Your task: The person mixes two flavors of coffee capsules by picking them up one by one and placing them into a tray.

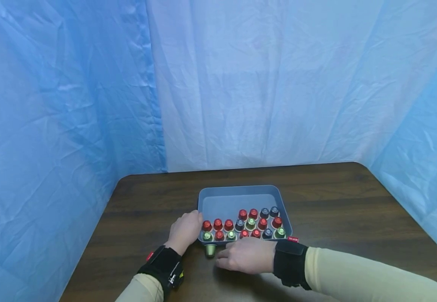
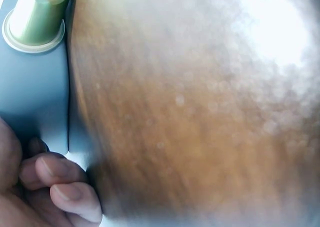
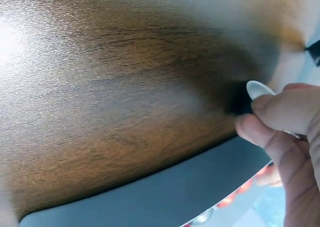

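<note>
A shallow blue-grey tray (image 1: 222, 202) lies on the table, holding rows of red, dark blue and green coffee capsules. At its left side my left hand (image 1: 187, 230) grips the tray wall, fingers curled near the front corner in the left wrist view. My right hand (image 1: 245, 255) is low in front of the tray. Between its thumb and fingers it pinches a white-rimmed capsule (image 3: 257, 90), whose body is mostly hidden. By those fingertips, against the front wall, a green capsule (image 1: 210, 251) shows; in the left wrist view its pale rim overlaps the tray.
The table (image 1: 328, 201) is dark wood with rounded far corners. Blue cloth (image 1: 260, 84) hangs behind it and at both sides. Black wrist straps (image 1: 292, 263) sit on both forearms. Inside the tray, the capsules fill the front and right parts.
</note>
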Motion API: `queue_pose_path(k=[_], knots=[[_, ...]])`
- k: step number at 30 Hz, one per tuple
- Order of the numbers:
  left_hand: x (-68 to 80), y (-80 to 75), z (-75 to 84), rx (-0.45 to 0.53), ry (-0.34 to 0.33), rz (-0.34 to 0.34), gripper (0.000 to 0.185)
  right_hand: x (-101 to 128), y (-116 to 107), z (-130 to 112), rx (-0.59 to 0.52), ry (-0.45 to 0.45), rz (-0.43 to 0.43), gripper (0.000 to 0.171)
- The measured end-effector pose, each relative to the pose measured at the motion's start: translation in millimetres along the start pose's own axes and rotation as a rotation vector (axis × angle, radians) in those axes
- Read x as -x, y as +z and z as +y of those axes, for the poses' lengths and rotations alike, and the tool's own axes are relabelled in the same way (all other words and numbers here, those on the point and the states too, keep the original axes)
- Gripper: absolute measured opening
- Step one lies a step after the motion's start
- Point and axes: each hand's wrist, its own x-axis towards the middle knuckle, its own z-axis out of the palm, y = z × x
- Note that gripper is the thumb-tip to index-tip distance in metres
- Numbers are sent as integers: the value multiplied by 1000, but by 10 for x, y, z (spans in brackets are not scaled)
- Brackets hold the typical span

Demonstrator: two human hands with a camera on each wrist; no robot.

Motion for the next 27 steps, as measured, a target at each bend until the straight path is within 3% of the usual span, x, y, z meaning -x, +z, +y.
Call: queue_pose_path(k=[14, 17, 22, 27], knots=[[6, 9, -9, -4, 24, -4, 26, 6, 57, 24, 15, 7, 25, 52], [8, 10, -8, 3, 21, -6, 26, 15, 61, 27, 64, 10, 49, 51], [1, 12, 1, 8, 7, -6, 29, 27, 65, 23, 170, 6, 72, 40], [-5, 10, 3, 0, 2, -6, 27, 28, 91, 1, 167, -9, 96, 24]])
